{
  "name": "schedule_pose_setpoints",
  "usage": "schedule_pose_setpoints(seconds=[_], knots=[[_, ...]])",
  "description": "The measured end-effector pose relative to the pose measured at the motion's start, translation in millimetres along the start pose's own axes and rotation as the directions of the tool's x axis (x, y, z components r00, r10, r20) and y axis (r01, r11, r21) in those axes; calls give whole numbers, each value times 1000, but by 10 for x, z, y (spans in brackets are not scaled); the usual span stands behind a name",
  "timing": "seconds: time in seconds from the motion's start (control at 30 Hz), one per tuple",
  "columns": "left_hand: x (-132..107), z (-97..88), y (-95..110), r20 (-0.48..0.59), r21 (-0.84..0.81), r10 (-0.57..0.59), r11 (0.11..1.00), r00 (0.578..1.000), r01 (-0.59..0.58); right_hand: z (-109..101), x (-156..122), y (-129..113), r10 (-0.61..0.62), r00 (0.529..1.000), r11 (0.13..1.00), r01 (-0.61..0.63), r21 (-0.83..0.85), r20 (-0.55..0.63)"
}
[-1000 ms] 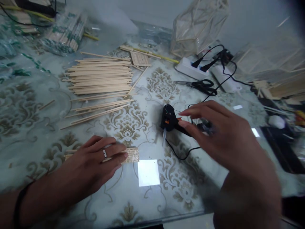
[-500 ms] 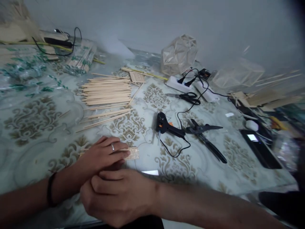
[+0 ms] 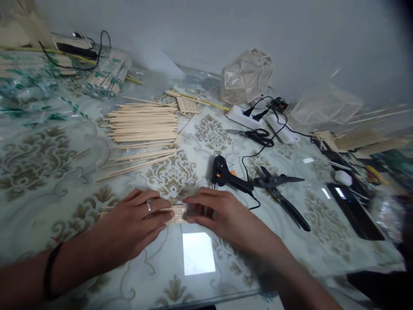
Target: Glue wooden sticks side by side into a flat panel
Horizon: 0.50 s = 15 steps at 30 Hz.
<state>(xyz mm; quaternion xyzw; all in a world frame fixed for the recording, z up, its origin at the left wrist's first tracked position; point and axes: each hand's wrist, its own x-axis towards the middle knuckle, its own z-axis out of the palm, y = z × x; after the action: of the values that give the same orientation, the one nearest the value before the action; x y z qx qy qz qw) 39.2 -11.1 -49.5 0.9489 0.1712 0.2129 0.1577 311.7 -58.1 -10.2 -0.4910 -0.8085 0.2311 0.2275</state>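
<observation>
A short flat row of wooden sticks [image 3: 178, 213] lies crosswise on the table in front of me. My left hand [image 3: 138, 219], with a ring and a dark wristband, covers most of it, its fingers closed over the sticks. At the row's right end is my right hand [image 3: 214, 211], fingertips at the far edge and thumb at the near edge, gripping it. Just behind the right hand lies a black glue gun [image 3: 230, 174]. A larger batch of loose wooden sticks [image 3: 143, 122] is laid out beyond my left hand.
Black-handled cutters [image 3: 280, 196] and scissors [image 3: 254, 135] lie right of centre, near a white power strip [image 3: 243, 117] and cords. A polyhedral stick frame [image 3: 247, 77] stands at the back. Packaged sticks [image 3: 108, 73] are back left; a black phone-like device [image 3: 355, 211] lies right.
My right hand has moved from beside my left wrist, forward and right, to the right end of the stick row. My left hand stays on the row. The view has shifted slightly.
</observation>
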Motion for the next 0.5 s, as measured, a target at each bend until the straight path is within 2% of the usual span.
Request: schedule_pose_setpoints(seconds=[0.1,0.23,0.37,0.5], knots=[[35,-25,14,18,9,12,1000,1000,-12,82,2,13,74,997,993,-75,95,13],[71,-39,27,56,-29,-33,999,998,34,138,-20,-15,176,984,967,-173,185,-2],[43,-2,25,1,-101,-43,994,999,43,129,-51,-8,237,972,945,-231,233,3],[-5,33,16,-18,-141,-55,989,998,52,132,-52,12,233,972,931,-223,288,0]])
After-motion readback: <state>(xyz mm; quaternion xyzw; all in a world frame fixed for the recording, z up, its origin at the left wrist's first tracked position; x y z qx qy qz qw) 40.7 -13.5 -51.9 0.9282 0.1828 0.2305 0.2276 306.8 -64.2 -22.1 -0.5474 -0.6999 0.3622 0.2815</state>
